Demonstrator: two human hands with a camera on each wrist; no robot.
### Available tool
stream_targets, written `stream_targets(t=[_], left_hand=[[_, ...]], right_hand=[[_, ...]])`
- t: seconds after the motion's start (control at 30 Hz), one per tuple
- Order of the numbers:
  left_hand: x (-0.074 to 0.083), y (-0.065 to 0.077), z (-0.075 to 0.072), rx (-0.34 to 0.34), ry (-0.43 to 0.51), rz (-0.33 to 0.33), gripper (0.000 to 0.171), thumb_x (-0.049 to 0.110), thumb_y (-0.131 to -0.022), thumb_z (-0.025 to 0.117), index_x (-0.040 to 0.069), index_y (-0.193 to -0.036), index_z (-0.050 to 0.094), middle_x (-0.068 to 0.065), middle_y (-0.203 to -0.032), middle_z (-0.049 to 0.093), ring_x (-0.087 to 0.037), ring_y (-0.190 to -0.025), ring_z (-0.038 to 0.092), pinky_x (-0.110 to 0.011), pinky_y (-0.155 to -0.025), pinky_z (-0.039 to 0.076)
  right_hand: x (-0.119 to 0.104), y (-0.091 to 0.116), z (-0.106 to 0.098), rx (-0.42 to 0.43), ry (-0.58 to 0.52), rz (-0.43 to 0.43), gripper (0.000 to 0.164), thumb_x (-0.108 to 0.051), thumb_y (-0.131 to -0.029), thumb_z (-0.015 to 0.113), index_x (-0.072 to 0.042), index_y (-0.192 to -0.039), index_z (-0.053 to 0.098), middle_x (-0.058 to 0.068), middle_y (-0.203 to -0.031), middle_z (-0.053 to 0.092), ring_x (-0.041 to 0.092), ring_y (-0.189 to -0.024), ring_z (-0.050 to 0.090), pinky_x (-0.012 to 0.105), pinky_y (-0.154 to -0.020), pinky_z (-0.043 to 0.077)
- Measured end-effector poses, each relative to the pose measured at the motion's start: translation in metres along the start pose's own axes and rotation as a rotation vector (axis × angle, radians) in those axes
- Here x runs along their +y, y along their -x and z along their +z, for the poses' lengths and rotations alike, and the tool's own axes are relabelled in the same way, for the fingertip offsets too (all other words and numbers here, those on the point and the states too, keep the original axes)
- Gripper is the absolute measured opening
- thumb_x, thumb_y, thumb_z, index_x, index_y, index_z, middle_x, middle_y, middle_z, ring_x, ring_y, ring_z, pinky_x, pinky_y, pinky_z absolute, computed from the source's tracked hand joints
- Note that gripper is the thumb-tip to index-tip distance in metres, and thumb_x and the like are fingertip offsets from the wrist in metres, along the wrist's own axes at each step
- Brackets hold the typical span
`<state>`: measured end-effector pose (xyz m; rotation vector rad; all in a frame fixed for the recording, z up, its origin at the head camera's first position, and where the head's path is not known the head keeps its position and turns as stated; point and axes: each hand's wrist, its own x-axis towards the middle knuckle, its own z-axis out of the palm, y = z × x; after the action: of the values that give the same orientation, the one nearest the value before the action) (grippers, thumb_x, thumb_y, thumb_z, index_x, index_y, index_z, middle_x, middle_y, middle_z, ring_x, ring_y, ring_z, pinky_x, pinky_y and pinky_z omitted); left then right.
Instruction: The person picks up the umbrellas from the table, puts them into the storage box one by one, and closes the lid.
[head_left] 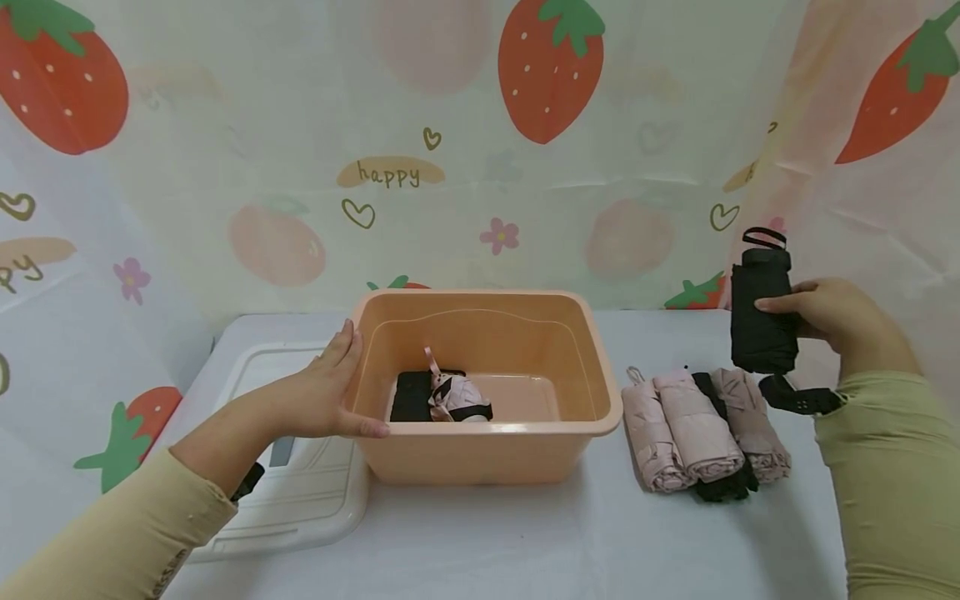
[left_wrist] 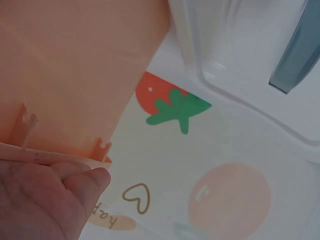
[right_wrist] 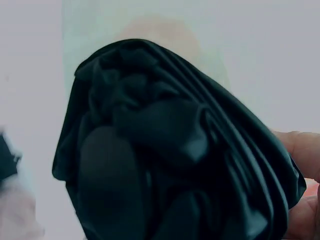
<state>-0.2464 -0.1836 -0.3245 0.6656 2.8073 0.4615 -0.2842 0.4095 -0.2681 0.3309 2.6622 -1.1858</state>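
My right hand (head_left: 840, 312) holds a black folded umbrella (head_left: 765, 312) upright in the air at the right, its wrist strap at the top. In the right wrist view the gathered black fabric (right_wrist: 165, 140) fills the middle, with fingers at its right edge. My left hand (head_left: 326, 387) rests on the left rim of a peach plastic bin (head_left: 480, 454), fingers straight along the side and thumb over the front corner. Inside the bin, at its left, lie a black folded umbrella (head_left: 409, 396) and a pink and black folded one (head_left: 459, 395).
Several rolled-up umbrellas, pink (head_left: 697, 425) and black (head_left: 726, 485), lie in a pile right of the bin, under the raised umbrella. A whitish lid (head_left: 300, 500) with grey-blue latches lies left of the bin. A strawberry-print sheet (head_left: 480, 233) hangs behind the white table.
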Motion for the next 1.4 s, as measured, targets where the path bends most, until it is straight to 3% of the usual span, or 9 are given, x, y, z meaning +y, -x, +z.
stream_targets(t=[0.17, 0.3, 0.37, 0.5, 0.7, 0.93, 1.17, 1.4], left_hand=[[0.001, 0.0, -0.001, 0.0, 0.001, 0.004, 0.137, 0.076, -0.059, 0.062, -0.008, -0.142, -0.007, -0.022, -0.149, -0.017, -0.038, -0.137, -0.006, -0.054, -0.107, 0.013], [0.001, 0.001, -0.002, 0.001, 0.002, 0.003, 0.136, 0.075, -0.059, 0.062, -0.009, -0.141, -0.007, -0.023, -0.148, -0.017, -0.039, -0.137, -0.006, -0.054, -0.107, 0.012], [0.001, 0.001, -0.002, 0.001, 0.004, -0.001, 0.137, 0.075, -0.059, 0.063, -0.009, -0.142, -0.006, -0.023, -0.149, -0.017, -0.039, -0.137, -0.006, -0.054, -0.107, 0.013], [0.002, 0.0, -0.002, -0.008, 0.006, -0.014, 0.138, 0.076, -0.057, 0.063, -0.008, -0.142, -0.006, -0.022, -0.149, -0.017, -0.039, -0.137, -0.005, -0.054, -0.107, 0.013], [0.001, 0.0, -0.003, -0.014, 0.008, -0.011, 0.137, 0.075, -0.059, 0.063, -0.008, -0.142, -0.007, -0.022, -0.149, -0.017, -0.039, -0.137, -0.006, -0.055, -0.107, 0.013], [0.0, 0.001, -0.005, -0.012, 0.021, -0.009, 0.134, 0.072, -0.061, 0.065, -0.008, -0.142, -0.007, -0.022, -0.148, -0.017, -0.04, -0.137, -0.005, -0.056, -0.106, 0.013], [-0.001, 0.0, -0.006, -0.011, 0.02, -0.002, 0.134, 0.072, -0.061, 0.065, -0.009, -0.141, -0.006, -0.023, -0.148, -0.017, -0.041, -0.136, -0.005, -0.056, -0.106, 0.013], [0.0, -0.002, -0.006, -0.014, 0.022, 0.007, 0.133, 0.071, -0.062, 0.065, -0.009, -0.141, -0.006, -0.023, -0.148, -0.018, -0.041, -0.136, -0.005, -0.056, -0.106, 0.014]], right_hand=[[-0.038, -0.002, 0.016, -0.005, -0.031, -0.082, 0.089, -0.047, -0.082, 0.062, 0.015, -0.133, 0.024, -0.005, -0.089, 0.057, 0.0, -0.074, 0.06, 0.047, -0.093, 0.042], [-0.066, -0.006, 0.032, -0.001, -0.057, -0.152, 0.082, -0.043, -0.083, 0.064, 0.013, -0.131, 0.029, -0.004, -0.09, 0.056, 0.001, -0.073, 0.061, 0.022, -0.073, 0.05], [-0.079, -0.007, 0.039, -0.014, -0.079, -0.172, 0.079, -0.04, -0.083, 0.065, 0.013, -0.13, 0.03, -0.003, -0.088, 0.057, 0.002, -0.073, 0.062, 0.017, -0.068, 0.049], [-0.106, -0.008, 0.056, -0.04, -0.107, -0.195, 0.074, -0.037, -0.082, 0.067, 0.01, -0.129, 0.035, -0.004, -0.086, 0.06, 0.005, -0.075, 0.063, 0.021, -0.071, 0.05], [-0.142, -0.011, 0.091, -0.078, -0.157, -0.256, 0.059, -0.025, -0.084, 0.067, 0.01, -0.125, 0.042, 0.006, -0.095, 0.06, 0.011, -0.077, 0.064, 0.03, -0.079, 0.051], [-0.175, -0.019, 0.14, -0.153, -0.144, -0.257, 0.05, -0.021, -0.083, 0.068, 0.008, -0.119, 0.048, 0.018, -0.109, 0.055, 0.028, -0.092, 0.062, 0.041, -0.088, 0.047], [-0.193, -0.026, 0.185, -0.251, -0.113, -0.238, 0.045, -0.019, -0.081, 0.07, 0.004, -0.116, 0.053, 0.018, -0.108, 0.058, 0.028, -0.092, 0.063, 0.036, -0.081, 0.051], [-0.197, -0.034, 0.217, -0.322, -0.11, -0.213, 0.044, -0.014, -0.08, 0.071, 0.007, -0.113, 0.053, 0.018, -0.103, 0.06, 0.027, -0.086, 0.065, 0.035, -0.075, 0.053]])
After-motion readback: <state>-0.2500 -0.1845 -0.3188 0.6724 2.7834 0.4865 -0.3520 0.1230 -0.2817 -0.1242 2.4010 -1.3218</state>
